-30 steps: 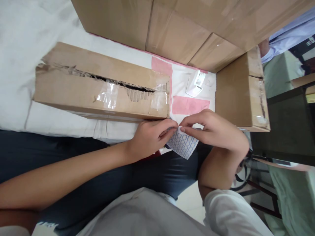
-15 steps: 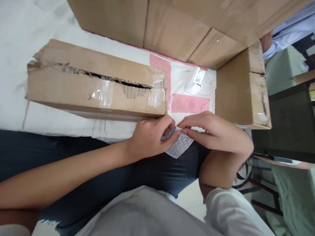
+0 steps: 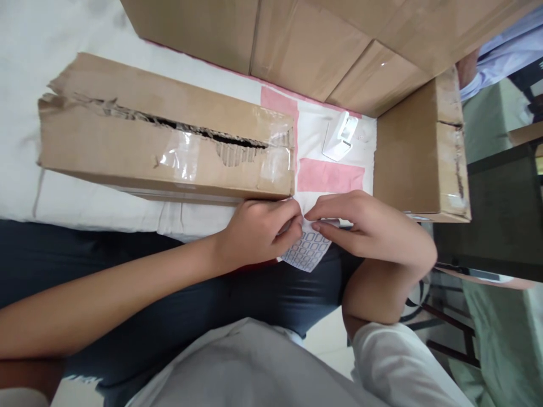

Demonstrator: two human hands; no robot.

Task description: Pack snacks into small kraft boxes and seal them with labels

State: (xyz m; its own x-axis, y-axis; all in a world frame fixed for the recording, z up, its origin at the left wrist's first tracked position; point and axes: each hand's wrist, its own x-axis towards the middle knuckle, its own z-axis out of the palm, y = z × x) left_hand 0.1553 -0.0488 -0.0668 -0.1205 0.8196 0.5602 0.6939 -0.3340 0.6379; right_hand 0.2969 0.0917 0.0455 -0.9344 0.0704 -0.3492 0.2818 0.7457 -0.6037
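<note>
A small sheet of paper printed with rows of blue-outlined rectangles, like a label sheet point(image 3: 309, 252), hangs between my hands above my lap. My left hand point(image 3: 265, 229) is closed at its left upper edge, thumb against the curled fingers. From the other side my right hand point(image 3: 345, 220) pinches its top edge between thumb and fingers, and part of the sheet folds back there. My fingertips are close together and hide the sheet's upper part. On the table beyond lies a white plastic piece point(image 3: 340, 137) with an opening in it, apart from both hands.
A long taped cardboard box point(image 3: 169, 152) with a torn slit stands just beyond my left hand. A cardboard wall point(image 3: 305, 51) rises at the back, and an open carton point(image 3: 407, 152) stands at the right. Pink patches point(image 3: 331, 176) mark the white cloth. Another person's sleeve point(image 3: 504, 51) shows at upper right.
My left thumb has drawn in toward the fingers, so more of the sheet's printed face shows. My right hand has hardly moved. The view has shifted slightly.
</note>
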